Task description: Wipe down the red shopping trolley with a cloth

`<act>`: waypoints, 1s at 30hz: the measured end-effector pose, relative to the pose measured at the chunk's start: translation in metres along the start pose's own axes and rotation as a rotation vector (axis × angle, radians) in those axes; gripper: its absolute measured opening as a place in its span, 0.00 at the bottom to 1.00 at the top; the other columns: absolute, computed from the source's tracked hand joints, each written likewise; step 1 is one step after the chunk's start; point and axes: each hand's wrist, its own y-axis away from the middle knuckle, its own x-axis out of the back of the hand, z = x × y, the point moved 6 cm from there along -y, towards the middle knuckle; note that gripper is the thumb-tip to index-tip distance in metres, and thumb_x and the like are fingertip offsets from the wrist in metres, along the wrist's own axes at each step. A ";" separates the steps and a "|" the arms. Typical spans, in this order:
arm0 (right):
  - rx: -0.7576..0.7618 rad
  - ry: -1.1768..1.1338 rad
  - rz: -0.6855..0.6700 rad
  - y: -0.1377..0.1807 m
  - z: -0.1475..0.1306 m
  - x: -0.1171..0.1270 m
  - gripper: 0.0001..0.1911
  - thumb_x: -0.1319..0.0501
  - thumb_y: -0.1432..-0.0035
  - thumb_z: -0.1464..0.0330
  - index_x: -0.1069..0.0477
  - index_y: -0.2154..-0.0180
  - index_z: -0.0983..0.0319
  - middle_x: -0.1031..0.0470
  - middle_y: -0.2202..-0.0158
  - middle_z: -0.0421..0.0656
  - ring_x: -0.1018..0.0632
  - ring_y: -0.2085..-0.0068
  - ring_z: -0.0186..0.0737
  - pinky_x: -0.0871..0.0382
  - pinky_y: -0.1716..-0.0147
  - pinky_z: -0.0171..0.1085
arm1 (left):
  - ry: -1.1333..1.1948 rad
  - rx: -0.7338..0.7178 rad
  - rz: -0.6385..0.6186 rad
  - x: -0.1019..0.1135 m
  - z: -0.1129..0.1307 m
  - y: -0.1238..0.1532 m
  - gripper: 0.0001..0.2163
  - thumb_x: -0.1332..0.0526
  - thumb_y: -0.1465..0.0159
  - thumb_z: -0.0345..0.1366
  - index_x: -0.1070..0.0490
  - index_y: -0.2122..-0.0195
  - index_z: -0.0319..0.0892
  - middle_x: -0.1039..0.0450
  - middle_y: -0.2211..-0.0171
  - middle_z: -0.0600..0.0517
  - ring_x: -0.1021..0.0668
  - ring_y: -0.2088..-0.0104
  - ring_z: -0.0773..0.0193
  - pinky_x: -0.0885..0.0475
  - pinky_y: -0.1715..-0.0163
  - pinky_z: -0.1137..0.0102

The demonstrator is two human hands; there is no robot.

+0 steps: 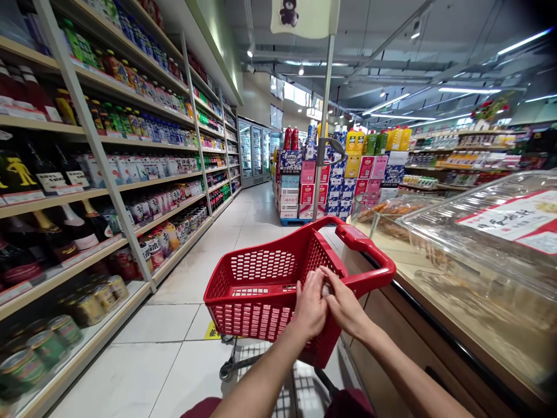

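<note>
A red plastic shopping cart (252, 296) stands in front of me, turned sideways, its handle (369, 276) toward the right. My left hand (311, 302) and my right hand (346, 305) meet above its near corner. The fingers of both are curled and pressed together at the tips. A small pale spot shows between them, but what it is stays hidden. Whether the hands rest on the cart's rim I cannot tell.
Shelves of bottles and cans (165, 186) line the left side. To the right, a display counter (391, 244) carries clear plastic food boxes (487, 232). Stacked drink cartons (311, 191) and a signpost (324, 122) stand ahead; glass-door fridges (255, 148) are farther back. Pale floor tiles (243, 217) run between.
</note>
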 end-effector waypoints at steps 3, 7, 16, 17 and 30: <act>-0.068 0.115 0.035 -0.010 0.022 0.023 0.25 0.54 0.49 0.73 0.41 0.47 0.62 0.31 0.50 0.48 0.30 0.50 0.43 0.37 0.52 0.46 | -0.030 -0.058 0.043 -0.017 0.017 -0.021 0.20 0.49 0.41 0.32 0.41 0.46 0.42 0.37 0.47 0.47 0.36 0.46 0.59 0.45 0.44 0.58; 0.009 0.410 -0.054 -0.010 0.044 0.030 0.15 0.52 0.43 0.68 0.30 0.59 0.59 0.24 0.61 0.44 0.27 0.59 0.43 0.44 0.51 0.50 | -0.120 -0.061 0.093 -0.006 -0.009 -0.013 0.14 0.50 0.39 0.30 0.36 0.53 0.46 0.30 0.56 0.52 0.31 0.53 0.62 0.48 0.43 0.56; 0.051 0.495 0.111 0.007 0.024 0.010 0.13 0.50 0.43 0.68 0.29 0.61 0.58 0.25 0.64 0.42 0.29 0.59 0.42 0.54 0.48 0.49 | -0.204 0.224 0.249 0.022 -0.068 0.026 0.19 0.53 0.41 0.25 0.35 0.52 0.46 0.32 0.50 0.51 0.35 0.46 0.62 0.54 0.41 0.55; 0.058 0.502 0.115 0.007 0.021 0.009 0.13 0.50 0.43 0.68 0.29 0.61 0.59 0.25 0.64 0.42 0.29 0.59 0.42 0.54 0.47 0.49 | -0.180 0.180 0.235 0.013 -0.055 0.019 0.19 0.53 0.40 0.25 0.35 0.51 0.46 0.32 0.50 0.52 0.35 0.46 0.63 0.53 0.41 0.57; 0.083 0.535 0.074 0.019 0.007 0.001 0.13 0.48 0.44 0.65 0.27 0.62 0.60 0.24 0.64 0.43 0.29 0.60 0.44 0.54 0.47 0.51 | -0.250 0.035 0.237 0.051 -0.123 0.063 0.17 0.53 0.41 0.26 0.34 0.52 0.40 0.31 0.51 0.46 0.34 0.47 0.62 0.44 0.44 0.59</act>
